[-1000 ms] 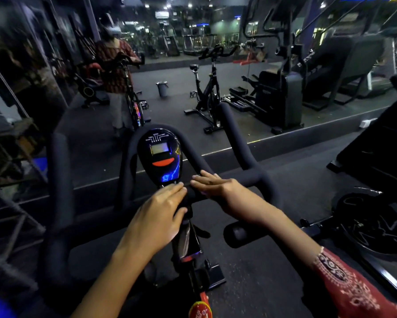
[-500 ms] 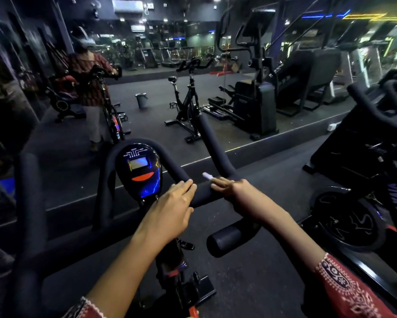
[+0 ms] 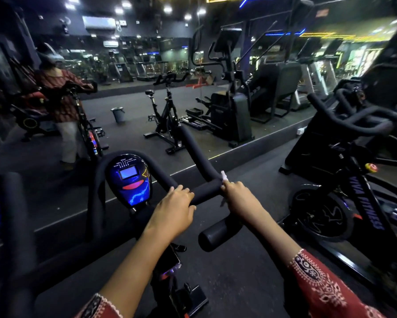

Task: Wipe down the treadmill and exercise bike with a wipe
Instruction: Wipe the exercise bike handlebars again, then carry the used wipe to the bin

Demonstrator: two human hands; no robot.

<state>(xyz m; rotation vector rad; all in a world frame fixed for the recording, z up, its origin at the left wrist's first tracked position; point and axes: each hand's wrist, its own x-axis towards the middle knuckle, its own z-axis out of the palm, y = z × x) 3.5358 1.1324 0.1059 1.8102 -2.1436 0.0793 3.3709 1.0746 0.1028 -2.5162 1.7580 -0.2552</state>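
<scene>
Mirror [image 3: 124,106]: a big shiny wall. It shows the room back, with other machines and the person at the bike.
Floor [image 3: 238,278]: dark and flat, and it looks a bit rough.
Exercise bike [image 3: 167,260]: black and right in front of the person, close enough to reach all of the top.
Second bike [image 3: 362,203]: stands apart on the right, black, with a round wheel low down.
Treadmill: not near the hands. The far machines are too dim for me to pick one out.
Handlebar [image 3: 205,191]: fat, round and bent, with soft-looking black foam on it. People hold it here, so I think this is the part that needs cleaning most.
Screen box [image 3: 130,180]: smooth and egg-shaped, glowing blue, with a red button. It sits in the middle of the bar.
Left hand [image 3: 172,212]: the grip is closed, with the fingers curled over the bar beside the screen box — most likely to hold the bar steady.
Right hand [image 3: 236,196]: the grip is closed round the bar at the bend, with the wipe squeezed under the fingers.
Wipe [image 3: 224,175]: thin, white and soft — only small bits poke out above and below the right hand, pressed against the foam.
</scene>
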